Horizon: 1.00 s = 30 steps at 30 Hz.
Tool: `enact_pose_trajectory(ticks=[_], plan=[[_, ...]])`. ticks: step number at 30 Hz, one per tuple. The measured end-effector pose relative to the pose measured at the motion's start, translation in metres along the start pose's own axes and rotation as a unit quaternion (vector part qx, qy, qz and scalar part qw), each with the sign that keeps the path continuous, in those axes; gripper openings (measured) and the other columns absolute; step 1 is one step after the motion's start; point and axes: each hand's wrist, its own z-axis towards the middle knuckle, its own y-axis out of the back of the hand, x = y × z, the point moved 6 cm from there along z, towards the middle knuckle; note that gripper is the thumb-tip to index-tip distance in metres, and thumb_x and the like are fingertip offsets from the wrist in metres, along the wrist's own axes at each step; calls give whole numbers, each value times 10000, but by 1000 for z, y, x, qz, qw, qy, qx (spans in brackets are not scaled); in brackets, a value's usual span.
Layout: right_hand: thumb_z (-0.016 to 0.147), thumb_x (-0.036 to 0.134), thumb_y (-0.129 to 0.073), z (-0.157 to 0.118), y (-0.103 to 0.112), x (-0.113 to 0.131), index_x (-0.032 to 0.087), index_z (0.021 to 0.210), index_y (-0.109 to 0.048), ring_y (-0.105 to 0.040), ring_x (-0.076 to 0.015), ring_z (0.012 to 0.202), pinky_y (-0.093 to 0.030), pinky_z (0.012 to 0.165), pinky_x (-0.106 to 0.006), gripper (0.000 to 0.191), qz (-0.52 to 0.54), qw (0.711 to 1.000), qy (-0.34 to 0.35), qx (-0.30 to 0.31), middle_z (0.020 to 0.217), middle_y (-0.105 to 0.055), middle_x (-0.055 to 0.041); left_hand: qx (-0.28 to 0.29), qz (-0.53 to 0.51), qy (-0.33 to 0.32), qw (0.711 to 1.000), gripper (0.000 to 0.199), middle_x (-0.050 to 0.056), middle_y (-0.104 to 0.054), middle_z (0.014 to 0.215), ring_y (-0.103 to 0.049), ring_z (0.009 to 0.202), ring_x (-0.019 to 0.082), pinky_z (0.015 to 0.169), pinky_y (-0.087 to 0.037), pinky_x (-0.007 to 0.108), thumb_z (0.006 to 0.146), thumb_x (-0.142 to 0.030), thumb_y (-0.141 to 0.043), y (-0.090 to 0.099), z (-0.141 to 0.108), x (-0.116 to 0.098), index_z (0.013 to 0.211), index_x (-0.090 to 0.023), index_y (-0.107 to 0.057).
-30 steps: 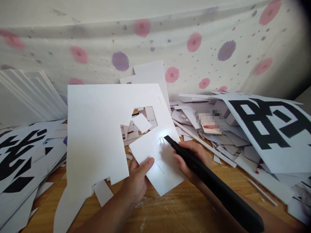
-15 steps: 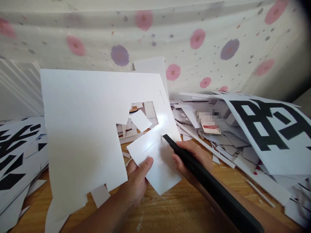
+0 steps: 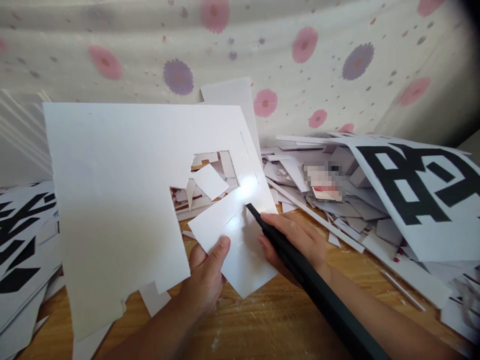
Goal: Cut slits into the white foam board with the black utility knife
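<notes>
A large white board with ragged cut-outs stands tilted before me. My left hand grips the lower edge of its right-hand part, thumb on the front face. In my right hand is a long black tool with a narrow, flat tip. That tip is at the board's shiny surface, just below the right cut-out; whether it presses in cannot be made out. Faint lines mark the board near the tip and along its right edge. Through the cut-out, a small white piece shows.
White offcuts heap up on the wooden table at right, with a phone-like object on them. A sheet with black shapes overhangs the heap. More black-patterned sheets lie left. Behind hangs a flowered curtain.
The board, both hands and the tool appear slightly further left and up, while the background has shifted in view too. Both grips are the same, and the tip stays near the same spot.
</notes>
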Motion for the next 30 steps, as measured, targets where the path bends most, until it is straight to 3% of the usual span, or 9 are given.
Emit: enact_pose_trajectory(ticks=[6,16,25,30], plan=[[789,143,-647,-1,-1,1,194,1179,-575,-641,-147,653,-548,591,-258,400,-2,1000,4,-5,799,-673,-39,-14,5,1,1000,441,99,-723,854,-679,890,298,768,-566,388,659,-381,-815,-5,-5,-5,1005,-136,-696],[791,159,-646,-3,-1,1,221,1170,-571,-667,-162,680,-568,610,-274,392,-26,1000,7,-10,782,-684,-28,-25,3,-8,1000,505,91,-730,895,-676,930,302,796,-561,393,655,-360,-820,-2,-4,-6,1094,-157,-675],[776,144,-657,-5,0,2,194,1186,-569,-675,-181,690,-576,608,-298,422,-22,999,23,-7,785,-686,-44,2,8,-24,1000,593,100,-728,939,-682,881,299,779,-562,401,664,-376,-818,0,0,-4,1191,-171,-640],[778,136,-642,-3,-1,4,196,1185,-561,-677,-184,691,-584,603,-299,419,-29,999,31,0,772,-680,-42,-2,14,-17,1000,523,105,-727,922,-681,847,288,729,-564,377,670,-402,-810,1,0,-4,1111,-153,-678]])
